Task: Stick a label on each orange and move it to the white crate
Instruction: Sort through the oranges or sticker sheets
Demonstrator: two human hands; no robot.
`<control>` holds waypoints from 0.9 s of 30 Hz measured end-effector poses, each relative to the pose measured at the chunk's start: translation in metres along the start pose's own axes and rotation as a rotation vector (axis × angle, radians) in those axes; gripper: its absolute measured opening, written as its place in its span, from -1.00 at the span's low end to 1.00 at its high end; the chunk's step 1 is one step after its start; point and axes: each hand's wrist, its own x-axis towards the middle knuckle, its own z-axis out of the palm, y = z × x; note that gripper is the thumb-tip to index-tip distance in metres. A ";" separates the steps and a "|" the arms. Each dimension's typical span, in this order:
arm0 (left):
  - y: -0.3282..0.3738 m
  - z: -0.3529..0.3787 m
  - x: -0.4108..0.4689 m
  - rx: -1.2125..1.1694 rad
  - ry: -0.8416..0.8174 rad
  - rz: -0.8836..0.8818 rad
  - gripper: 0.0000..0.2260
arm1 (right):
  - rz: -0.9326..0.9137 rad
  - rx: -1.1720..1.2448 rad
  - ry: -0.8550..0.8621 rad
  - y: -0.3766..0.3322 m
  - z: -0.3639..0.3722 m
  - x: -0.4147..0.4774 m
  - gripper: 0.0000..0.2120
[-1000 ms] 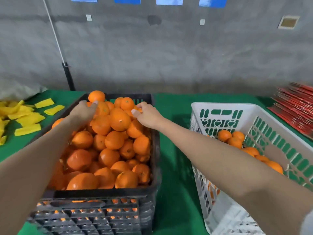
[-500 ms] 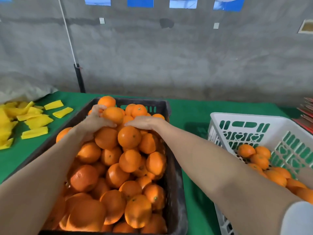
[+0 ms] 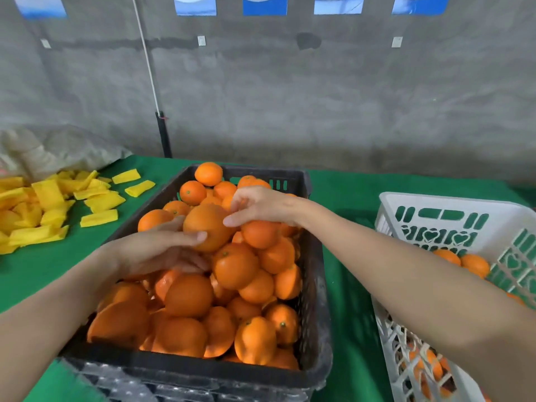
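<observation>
Orange [image 3: 207, 227] now up in left grip [image 3: 162, 248]

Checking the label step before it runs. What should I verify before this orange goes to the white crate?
1. Orange in the left hand grip: ok, thumb and fingers wrap it.
2. Right hand on the orange: ok, fingertips touch its upper right side.
3. Label stuck on: cannot tell, none visible.
4. Room in the white crate: ok, a few labelled-or-not oranges lie low inside.
5. Path from the black crate rightward: likely ok, only green cloth between.
</observation>
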 end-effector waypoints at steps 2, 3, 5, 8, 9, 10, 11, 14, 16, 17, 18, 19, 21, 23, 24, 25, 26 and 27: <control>0.003 -0.008 -0.020 0.204 -0.004 0.005 -0.21 | 0.058 0.000 -0.127 -0.006 0.000 -0.006 -0.79; 0.007 -0.013 -0.024 0.336 0.118 0.043 -0.24 | 0.076 0.009 -0.164 -0.011 0.003 -0.008 -0.73; 0.010 -0.032 -0.018 0.529 0.517 0.156 -0.36 | 0.055 0.027 -0.189 -0.021 0.014 -0.009 -0.51; 0.008 -0.047 0.006 1.111 0.711 -0.013 -0.51 | -0.078 -0.116 -0.306 -0.042 0.046 -0.003 -0.32; 0.003 -0.047 0.013 1.290 0.652 -0.168 -0.40 | -0.095 -0.229 -0.385 -0.047 0.058 0.000 -0.30; -0.001 -0.047 0.019 1.396 0.620 -0.277 -0.31 | -0.091 -0.360 -0.468 -0.050 0.068 0.001 -0.29; -0.005 -0.046 0.022 1.436 0.638 -0.309 -0.26 | -0.072 -0.482 -0.535 -0.051 0.076 0.000 -0.29; -0.010 -0.045 0.027 1.471 0.770 -0.212 -0.30 | 0.000 -0.613 -0.543 -0.042 0.081 -0.010 -0.25; -0.010 -0.042 0.025 1.469 0.852 -0.129 -0.36 | 0.006 -0.625 -0.464 -0.038 0.078 -0.021 -0.26; -0.010 -0.039 0.022 1.380 0.903 -0.069 -0.36 | 0.009 -0.648 -0.439 -0.037 0.077 -0.024 -0.30; -0.008 -0.033 0.017 1.237 0.958 0.002 -0.36 | 0.018 -0.682 -0.430 -0.037 0.074 -0.026 -0.34; -0.004 -0.027 0.010 1.062 1.006 0.085 -0.35 | 0.035 -0.710 -0.430 -0.038 0.072 -0.028 -0.38; 0.008 -0.013 -0.006 0.704 0.986 0.236 -0.37 | 0.077 -0.676 -0.409 -0.040 0.062 -0.033 -0.42; 0.019 0.007 -0.029 0.312 0.720 0.356 -0.39 | 0.091 -0.507 -0.315 -0.036 0.049 -0.044 -0.46; 0.021 0.019 -0.041 0.177 0.526 0.402 -0.41 | 0.069 -0.441 -0.244 -0.033 0.042 -0.051 -0.52; 0.021 0.032 -0.051 0.139 0.346 0.435 -0.42 | 0.042 -0.410 -0.169 -0.031 0.037 -0.060 -0.60; 0.020 0.045 -0.058 0.180 0.195 0.451 -0.42 | 0.025 -0.406 -0.106 -0.028 0.032 -0.069 -0.68; 0.017 0.057 -0.062 0.246 0.088 0.453 -0.40 | 0.020 -0.419 -0.059 -0.025 0.029 -0.079 -0.75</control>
